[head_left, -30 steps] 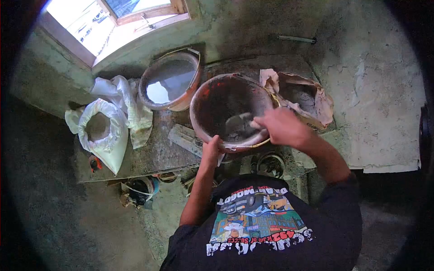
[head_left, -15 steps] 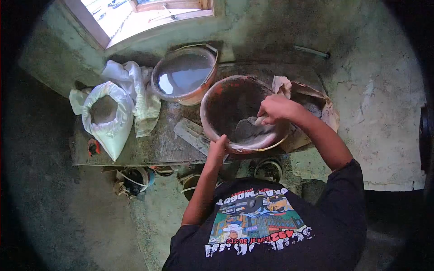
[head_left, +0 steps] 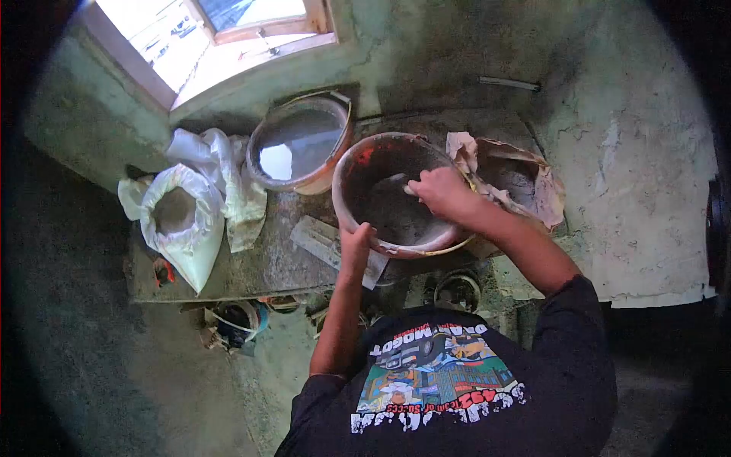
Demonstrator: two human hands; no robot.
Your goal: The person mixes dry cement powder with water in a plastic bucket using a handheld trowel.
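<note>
A wide bucket (head_left: 342,209) with a reddish, dirt-smeared rim stands on the work surface, grey powdery material spread inside it. My left hand (head_left: 356,239) is closed around its near-left rim. Inside the bucket, my right hand (head_left: 443,190) grips the handle of a trowel (head_left: 391,186), whose grey blade is hard to make out against the mix. Near my left hand lies a long flat pale board (head_left: 320,238), partly behind my wrist and the bucket.
Behind stands a second bucket (head_left: 253,164) of water. An open white sack (head_left: 196,247) of grey powder is at left, and a torn paper bag (head_left: 550,199) at right. Smaller buckets (head_left: 238,324) sit below the table's front edge. An open window (head_left: 251,53) is at the upper left.
My right hand has moved up and left with the trowel, from the bucket's near side toward its middle. My left hand stays on the rim. The whole view has shifted slightly.
</note>
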